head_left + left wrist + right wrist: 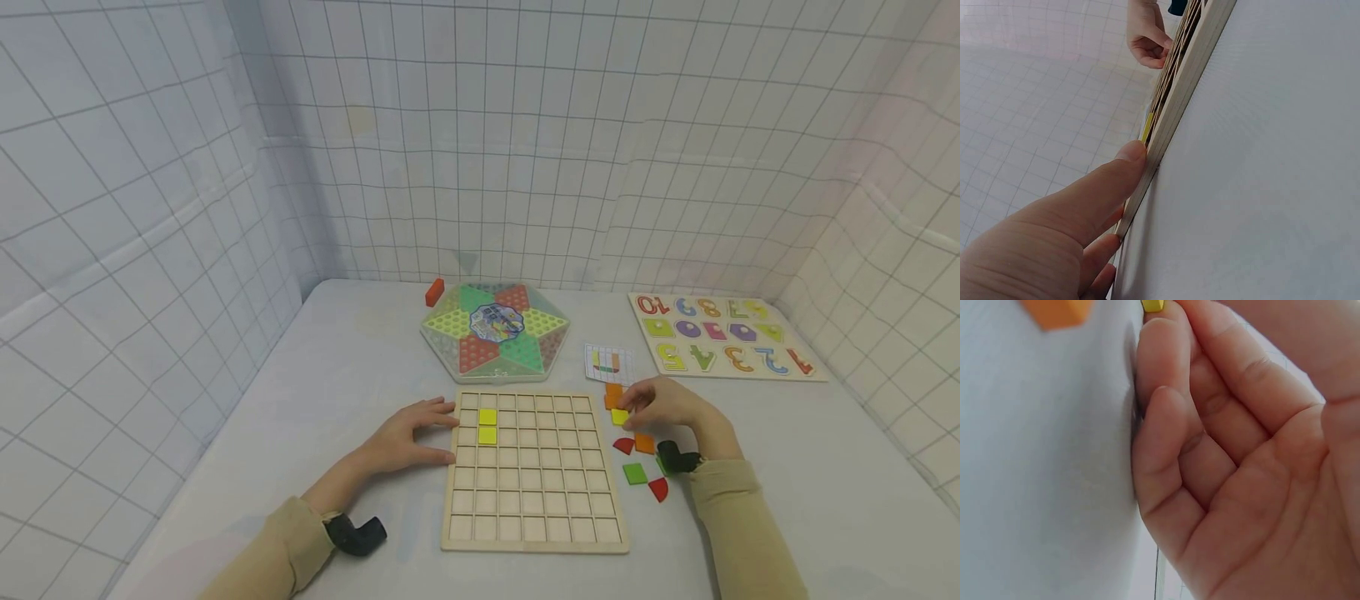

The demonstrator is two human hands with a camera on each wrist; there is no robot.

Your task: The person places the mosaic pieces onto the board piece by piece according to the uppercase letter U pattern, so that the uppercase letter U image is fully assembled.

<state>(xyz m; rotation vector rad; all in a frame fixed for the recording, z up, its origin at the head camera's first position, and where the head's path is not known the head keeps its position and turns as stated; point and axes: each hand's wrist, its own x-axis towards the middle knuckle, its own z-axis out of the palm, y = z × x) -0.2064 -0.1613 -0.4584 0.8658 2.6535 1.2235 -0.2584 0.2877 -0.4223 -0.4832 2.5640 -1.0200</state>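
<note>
A wooden grid board (536, 547) lies in front of me with two yellow square tiles (487, 426) set one above the other in its second column. My left hand (405, 437) rests at the board's left edge, fingers and thumb extended; in the left wrist view the thumb (1100, 187) touches the rim. Beyond the board's right side, my right hand (663, 404) pinches another yellow square tile (618, 417) low at the tabletop. Its other fingers (1163, 444) are curled against the table in the right wrist view.
Orange tiles (644, 443), green tiles (634, 474) and red quarter-circles (658, 489) lie right of the board. Behind them are a pattern card (609, 363) and a number puzzle (716, 333). A hexagonal star board (495, 333) and a red block (435, 292) stand at the back.
</note>
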